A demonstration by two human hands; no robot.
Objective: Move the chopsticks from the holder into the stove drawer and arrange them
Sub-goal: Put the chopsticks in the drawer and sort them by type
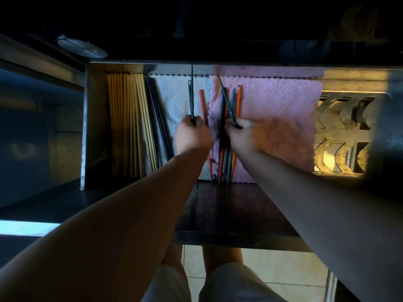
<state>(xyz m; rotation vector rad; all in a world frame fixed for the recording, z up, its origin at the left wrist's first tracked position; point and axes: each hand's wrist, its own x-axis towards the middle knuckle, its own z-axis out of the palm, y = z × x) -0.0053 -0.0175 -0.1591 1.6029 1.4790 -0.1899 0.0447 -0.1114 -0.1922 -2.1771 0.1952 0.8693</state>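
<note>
Open steel drawer [87,127] fills mid-frame. At its left end, yellow chopsticks [128,127] lie side by side in a neat row. Dark chopsticks [157,123] lie just beside them, at the edge of a white cloth [174,94]. Centre: left grip [193,136] curled tight round one green chopstick [192,94], held near its lower end, tip pointing at the drawer's far wall. An orange chopstick [202,105] lies just right of it, where the two cloths meet. Right grip [244,135] pinches a second green chopstick [226,99], slanted up-left. It sits over a loose bundle of coloured chopsticks [225,162], orange, green and dark, lying unsorted on a pink cloth [283,118]. The two hands are close together. Right end of drawer: curved metal pieces [340,136], lit yellow. Upper left of frame: round metal disc [81,47], dim. Bottom of frame: tiled floor [272,269].
</note>
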